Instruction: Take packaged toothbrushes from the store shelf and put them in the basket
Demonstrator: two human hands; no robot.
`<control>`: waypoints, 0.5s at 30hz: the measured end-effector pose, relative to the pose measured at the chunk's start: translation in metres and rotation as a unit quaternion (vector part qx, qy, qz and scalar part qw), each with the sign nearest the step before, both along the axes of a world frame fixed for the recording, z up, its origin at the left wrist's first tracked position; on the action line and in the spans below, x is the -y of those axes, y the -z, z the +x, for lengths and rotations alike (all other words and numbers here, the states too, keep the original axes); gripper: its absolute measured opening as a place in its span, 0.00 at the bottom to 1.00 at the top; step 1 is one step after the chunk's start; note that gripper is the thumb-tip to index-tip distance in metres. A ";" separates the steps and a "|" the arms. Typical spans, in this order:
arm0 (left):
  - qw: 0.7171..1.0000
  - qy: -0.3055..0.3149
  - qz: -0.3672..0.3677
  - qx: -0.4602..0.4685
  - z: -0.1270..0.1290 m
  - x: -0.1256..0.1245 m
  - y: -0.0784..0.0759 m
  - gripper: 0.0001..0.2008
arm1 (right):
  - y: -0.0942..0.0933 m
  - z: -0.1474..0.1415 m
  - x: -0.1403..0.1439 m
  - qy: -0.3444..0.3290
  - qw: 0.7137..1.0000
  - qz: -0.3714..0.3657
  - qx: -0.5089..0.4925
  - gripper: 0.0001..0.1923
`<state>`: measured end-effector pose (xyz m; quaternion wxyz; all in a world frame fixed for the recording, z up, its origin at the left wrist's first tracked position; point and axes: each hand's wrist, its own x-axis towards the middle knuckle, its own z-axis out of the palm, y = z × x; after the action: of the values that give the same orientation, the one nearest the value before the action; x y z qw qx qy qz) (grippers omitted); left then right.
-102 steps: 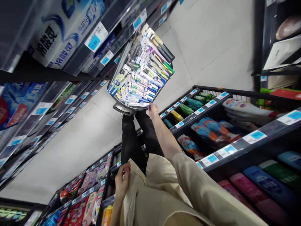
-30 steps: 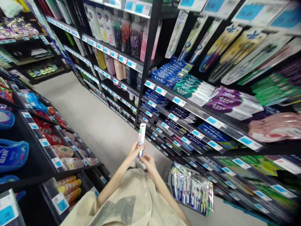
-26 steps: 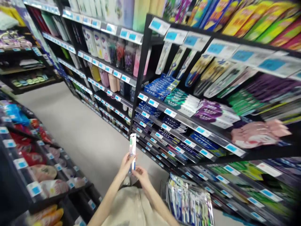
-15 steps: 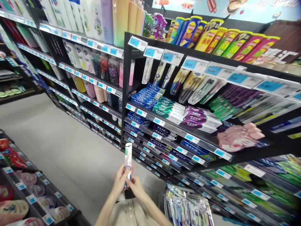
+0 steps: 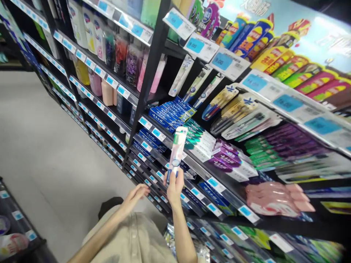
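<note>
My right hand [image 5: 174, 185] grips the lower end of a packaged toothbrush [image 5: 178, 146], a slim white and clear pack with a green patch near its top. The pack stands nearly upright, tilted a little to the right, in front of the toothpaste shelf. My left hand [image 5: 138, 193] is off to the left and lower, holding nothing, its fingers loosely stretched toward the shelves. Behind the pack lie blue toothpaste boxes [image 5: 168, 114] and green-and-white boxes [image 5: 200, 140]. Above them hang similar toothbrush packs [image 5: 182, 76] from the rack.
Price-label strips [image 5: 216, 184] edge the shelves. Purple toothpaste boxes [image 5: 233, 159] and pink packs [image 5: 270, 199] are to the right. Chip cans [image 5: 252, 40] stand on top. Bottles [image 5: 134, 65] fill the left shelves beside the grey floor [image 5: 65, 146]. Another shelf [image 5: 16, 208] borders the lower left.
My left hand has let go of the toothbrush pack and moved left. The right hand has raised the pack up and right, toward the shelf. The view has turned and come closer to the rack.
</note>
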<state>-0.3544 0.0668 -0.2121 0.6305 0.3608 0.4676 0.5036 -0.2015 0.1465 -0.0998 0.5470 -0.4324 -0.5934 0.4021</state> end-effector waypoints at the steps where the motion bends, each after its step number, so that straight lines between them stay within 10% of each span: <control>1: 1.000 0.028 -0.007 -0.004 0.001 0.004 0.006 0.30 | -0.014 0.003 -0.012 0.029 0.999 0.027 0.003 0.16; 5: 0.993 0.115 0.006 -0.034 -0.012 0.007 0.021 0.27 | -0.065 0.001 -0.055 0.089 0.989 0.116 0.022 0.15; 15: 0.994 0.067 -0.016 -0.079 -0.099 -0.027 0.015 0.32 | -0.131 -0.041 -0.117 0.172 0.964 0.198 0.038 0.18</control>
<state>-0.4531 0.0933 -0.2274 0.6295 0.4200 0.4990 0.4224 -0.2422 0.2634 0.0309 0.6594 -0.4263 -0.5982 0.1599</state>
